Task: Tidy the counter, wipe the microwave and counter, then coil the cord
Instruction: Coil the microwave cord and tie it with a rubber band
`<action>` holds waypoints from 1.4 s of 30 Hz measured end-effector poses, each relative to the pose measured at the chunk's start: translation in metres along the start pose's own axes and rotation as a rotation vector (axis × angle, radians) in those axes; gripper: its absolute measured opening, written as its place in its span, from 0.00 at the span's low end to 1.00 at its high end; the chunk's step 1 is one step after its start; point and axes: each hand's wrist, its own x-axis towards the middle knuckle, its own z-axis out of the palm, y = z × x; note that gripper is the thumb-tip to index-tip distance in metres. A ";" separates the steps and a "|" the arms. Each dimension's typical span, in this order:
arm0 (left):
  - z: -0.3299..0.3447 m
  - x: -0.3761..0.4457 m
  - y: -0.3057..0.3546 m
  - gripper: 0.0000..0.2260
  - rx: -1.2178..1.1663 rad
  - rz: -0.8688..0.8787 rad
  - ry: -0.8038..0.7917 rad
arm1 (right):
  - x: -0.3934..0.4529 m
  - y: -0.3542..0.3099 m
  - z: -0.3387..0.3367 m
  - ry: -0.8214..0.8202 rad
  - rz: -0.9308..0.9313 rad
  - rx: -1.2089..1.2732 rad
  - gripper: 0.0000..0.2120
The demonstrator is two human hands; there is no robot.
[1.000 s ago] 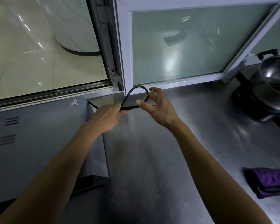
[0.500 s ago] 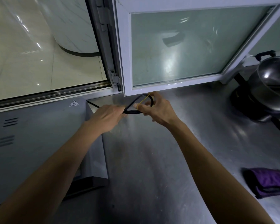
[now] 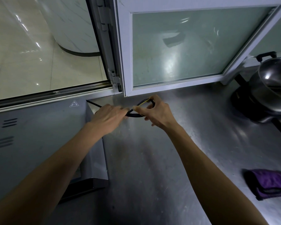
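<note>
Microwave parked far left. Cord loops bunched tight in left hand so nothing uncoils. Yellow band stretched over loop by pinching right hand (for tying, probably). Purple cloth set aside right.

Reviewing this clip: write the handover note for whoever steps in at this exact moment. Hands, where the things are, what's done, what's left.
Left hand: grips the bunched black cord beside the microwave.
Right hand: pinches a yellow rubber band stretched across the cord's loop, above the steel counter.
Purple cloth: folded on the counter at right, apart from both hands.
Pot: on the counter at far right.
Done: the cord is gathered into a loop.
Left: finish binding the loop with the band and set it down. Whether wiping was finished cannot be told.
</note>
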 end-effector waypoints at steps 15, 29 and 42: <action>0.004 -0.002 -0.003 0.08 -0.033 -0.023 0.029 | -0.003 -0.004 0.003 -0.002 -0.075 -0.021 0.25; -0.005 -0.003 0.010 0.12 -0.172 -0.156 0.128 | -0.010 -0.009 0.024 0.172 0.142 0.373 0.36; -0.015 -0.003 0.014 0.09 -0.347 -0.254 0.063 | -0.012 -0.009 0.026 0.041 0.153 0.826 0.20</action>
